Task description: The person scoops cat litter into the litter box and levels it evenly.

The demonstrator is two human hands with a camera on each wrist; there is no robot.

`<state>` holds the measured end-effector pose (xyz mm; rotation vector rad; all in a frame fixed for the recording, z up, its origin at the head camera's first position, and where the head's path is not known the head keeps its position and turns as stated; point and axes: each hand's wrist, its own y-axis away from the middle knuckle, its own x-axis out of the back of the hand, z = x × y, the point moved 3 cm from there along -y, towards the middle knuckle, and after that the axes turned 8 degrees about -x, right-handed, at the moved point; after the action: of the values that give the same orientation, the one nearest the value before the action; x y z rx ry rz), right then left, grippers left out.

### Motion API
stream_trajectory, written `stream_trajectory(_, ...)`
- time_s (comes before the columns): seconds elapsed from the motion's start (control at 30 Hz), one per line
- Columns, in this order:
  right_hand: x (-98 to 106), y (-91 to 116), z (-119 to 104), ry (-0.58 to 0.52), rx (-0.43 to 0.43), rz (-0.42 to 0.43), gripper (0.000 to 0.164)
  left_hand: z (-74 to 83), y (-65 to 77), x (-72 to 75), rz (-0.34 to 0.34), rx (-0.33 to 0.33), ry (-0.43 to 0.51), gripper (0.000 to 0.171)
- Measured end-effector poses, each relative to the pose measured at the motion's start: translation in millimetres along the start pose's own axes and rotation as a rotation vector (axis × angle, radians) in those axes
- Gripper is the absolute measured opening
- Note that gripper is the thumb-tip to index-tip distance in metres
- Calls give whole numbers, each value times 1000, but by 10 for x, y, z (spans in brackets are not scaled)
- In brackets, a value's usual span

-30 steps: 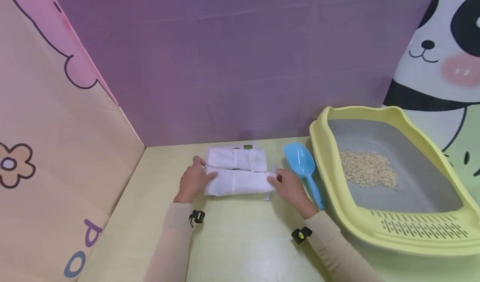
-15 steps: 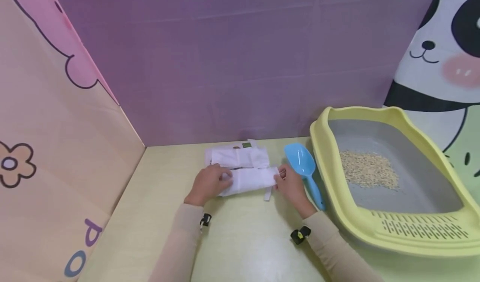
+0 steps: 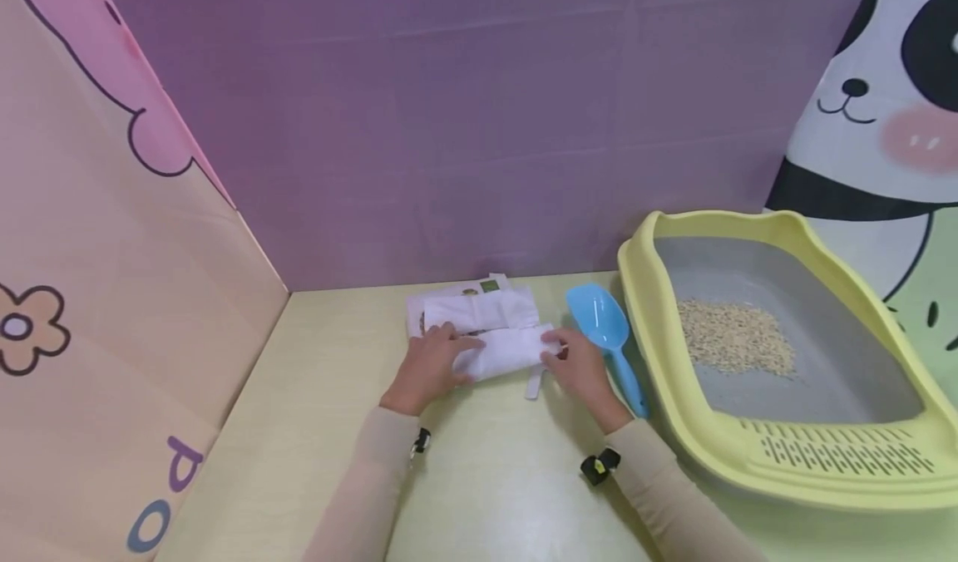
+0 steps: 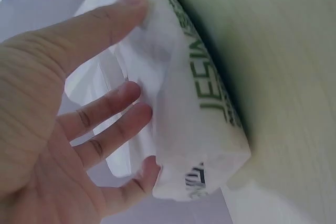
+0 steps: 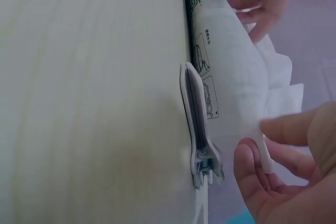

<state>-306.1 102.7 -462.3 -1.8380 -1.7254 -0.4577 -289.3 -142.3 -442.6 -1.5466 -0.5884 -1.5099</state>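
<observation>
A white bag [image 3: 503, 354] with green lettering lies folded on the table. My left hand [image 3: 425, 372] holds its left part, thumb on the printed face and fingers on the far side of the fold; the left wrist view shows the thumb [image 4: 113, 22] and fingertips apart. My right hand [image 3: 585, 376] pinches the right corner of the fold between thumb and fingers, clearly seen in the right wrist view [image 5: 302, 166]. Beside the bag's near edge sits a grey clip [image 5: 198, 119], its pale end [image 3: 533, 383] poking out toward me. What lies under the bag is hidden.
A blue scoop [image 3: 601, 319] lies just right of my right hand. Further right stands a yellow-rimmed litter tray [image 3: 808, 454] with a patch of beige pellets [image 3: 737, 337]. A purple backdrop [image 3: 449, 146] closes off the table [image 3: 299, 429] behind.
My left hand has moved right and slightly up, from the bag's left edge onto the fold. The near roll has shortened, tilted and shifted away from me. The clip end shows more.
</observation>
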Motion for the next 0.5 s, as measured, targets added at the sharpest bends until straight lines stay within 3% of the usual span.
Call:
stream_trajectory(0.17,-39,-5,3,97,129,-15,38,107,-26,-35,1,-43,-72,53)
stream_trajectory(0.5,-64,-9,19,237,117,-45,30,265,-73,-108,-12,-76,-162,48)
